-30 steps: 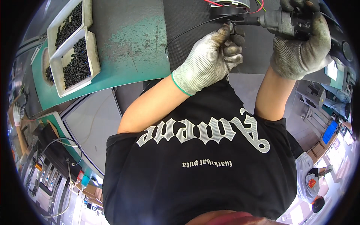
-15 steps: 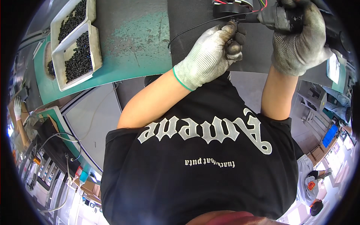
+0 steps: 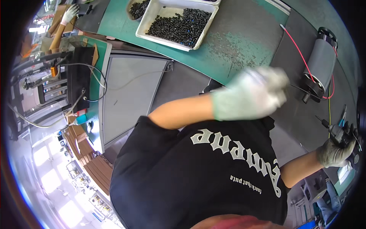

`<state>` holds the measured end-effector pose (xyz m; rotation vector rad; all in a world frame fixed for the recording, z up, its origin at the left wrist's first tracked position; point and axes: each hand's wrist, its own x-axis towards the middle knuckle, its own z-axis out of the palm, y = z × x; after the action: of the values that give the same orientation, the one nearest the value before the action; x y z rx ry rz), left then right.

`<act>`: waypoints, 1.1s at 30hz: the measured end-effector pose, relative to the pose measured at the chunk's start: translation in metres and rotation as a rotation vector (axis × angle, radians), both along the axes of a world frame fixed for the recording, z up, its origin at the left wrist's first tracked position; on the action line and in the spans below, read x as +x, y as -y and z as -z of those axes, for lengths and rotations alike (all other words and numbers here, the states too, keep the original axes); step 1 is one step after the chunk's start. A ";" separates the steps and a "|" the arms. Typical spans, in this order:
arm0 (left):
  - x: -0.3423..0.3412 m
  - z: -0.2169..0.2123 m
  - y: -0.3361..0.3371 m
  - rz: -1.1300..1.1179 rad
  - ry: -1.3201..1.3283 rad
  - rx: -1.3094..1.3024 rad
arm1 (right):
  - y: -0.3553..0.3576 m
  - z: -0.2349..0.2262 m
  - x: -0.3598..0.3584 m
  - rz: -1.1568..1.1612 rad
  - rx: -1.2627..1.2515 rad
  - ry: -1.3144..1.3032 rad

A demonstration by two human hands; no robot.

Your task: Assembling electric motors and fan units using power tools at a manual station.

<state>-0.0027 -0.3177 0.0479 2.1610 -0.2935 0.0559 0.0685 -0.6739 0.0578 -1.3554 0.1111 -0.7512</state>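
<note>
My left hand (image 3: 253, 93), in a pale knit glove, is in the air over the near part of the bench. Motion smears its fingers, so whether they hold anything does not show. To its right lies a grey cylindrical motor (image 3: 321, 63) with black ends and red and black wires, apart from the hand. Down at the right, my gloved right hand (image 3: 331, 154) is wrapped round a black power screwdriver (image 3: 336, 133). The tool's thin bit points up and left, away from the motor.
A white tray of black screws (image 3: 143, 30) sits on the green bench top (image 3: 236, 57), beside a round container of similar pieces (image 3: 138, 9). Pliers with blue handles (image 3: 343, 116) lie near the screwdriver. Another person's gloved hand (image 3: 70, 14) is far left.
The power screwdriver in my right hand has left the motor's end and moved down and right. My left hand has come away from the motor. The whole view has turned toward the left.
</note>
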 end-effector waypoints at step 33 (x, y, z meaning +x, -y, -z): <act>0.055 0.012 -0.232 -0.634 -0.152 1.183 | -0.020 -0.010 -0.020 0.011 -0.021 -0.005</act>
<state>0.0527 -0.0852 0.0356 3.3194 0.6293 0.0885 0.0484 -0.6542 0.0678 -1.3777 0.1156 -0.7602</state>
